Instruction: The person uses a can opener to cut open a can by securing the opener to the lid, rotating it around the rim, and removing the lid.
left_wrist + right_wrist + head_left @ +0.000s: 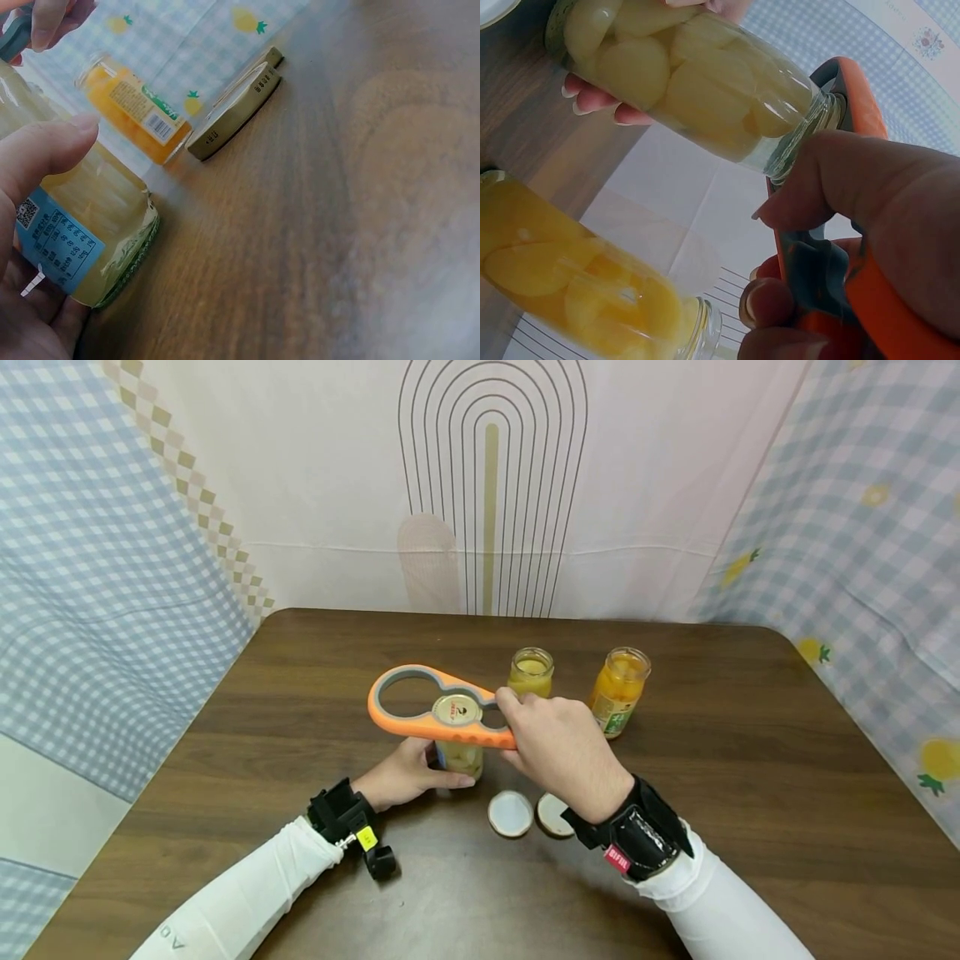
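A glass jar of pale fruit stands on the table with its lid on. My left hand grips the jar low down, thumb across its front beside a blue label. Around the lid sits an orange and grey jar opener, with the lid inside one of its rounded openings. My right hand holds the opener by its right end, fingers curled round it.
An open jar of yellow fruit stands behind my right hand. To its right is an open jar of orange fruit. Two loose lids, one lid and another lid, lie on the wooden table in front.
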### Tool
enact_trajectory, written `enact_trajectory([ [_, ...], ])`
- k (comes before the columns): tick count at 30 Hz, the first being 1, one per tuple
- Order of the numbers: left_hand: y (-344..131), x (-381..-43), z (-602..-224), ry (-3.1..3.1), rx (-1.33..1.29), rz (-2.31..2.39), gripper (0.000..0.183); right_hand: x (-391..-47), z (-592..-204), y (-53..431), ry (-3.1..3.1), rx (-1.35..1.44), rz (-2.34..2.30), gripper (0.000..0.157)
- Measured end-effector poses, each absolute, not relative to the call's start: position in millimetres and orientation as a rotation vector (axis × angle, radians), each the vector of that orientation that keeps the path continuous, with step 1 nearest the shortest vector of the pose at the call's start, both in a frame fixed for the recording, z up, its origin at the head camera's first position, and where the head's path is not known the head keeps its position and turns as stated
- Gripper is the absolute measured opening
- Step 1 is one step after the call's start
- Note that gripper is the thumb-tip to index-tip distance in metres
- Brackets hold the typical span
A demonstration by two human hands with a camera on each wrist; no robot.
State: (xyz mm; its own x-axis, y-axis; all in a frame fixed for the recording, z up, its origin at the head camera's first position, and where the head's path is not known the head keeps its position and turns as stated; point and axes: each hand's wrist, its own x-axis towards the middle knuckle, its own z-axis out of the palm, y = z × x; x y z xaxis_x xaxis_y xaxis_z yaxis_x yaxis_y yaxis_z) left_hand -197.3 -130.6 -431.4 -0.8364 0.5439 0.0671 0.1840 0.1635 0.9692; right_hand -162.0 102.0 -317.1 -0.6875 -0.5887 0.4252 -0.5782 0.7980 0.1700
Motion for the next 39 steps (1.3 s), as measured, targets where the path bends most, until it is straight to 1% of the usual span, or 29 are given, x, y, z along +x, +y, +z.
enact_trajectory([
  [10, -130.9, -195.3, -431.6, 2.155, 0.702, 1.723, 0.068, -161.6, -317.2, 101.6, -2.534, 0.868, -0.053, 0.042],
  [21, -131.4, -196.4, -431.0, 2.138, 0.703, 1.727, 0.068, -162.6, -317.2, 102.3, -2.494, 0.883, -0.020, 0.047],
  [28, -131.0, -196.7, -431.0, 2.132, 0.707, 1.725, 0.068, -162.8, -317.0, 103.7, -2.495, 0.879, -0.046, 0.043],
  [39, -131.4, -195.9, -429.6, 2.134, 0.711, 1.717, 0.068, -163.2, -317.0, 104.1, -2.491, 0.886, -0.032, 0.043],
])
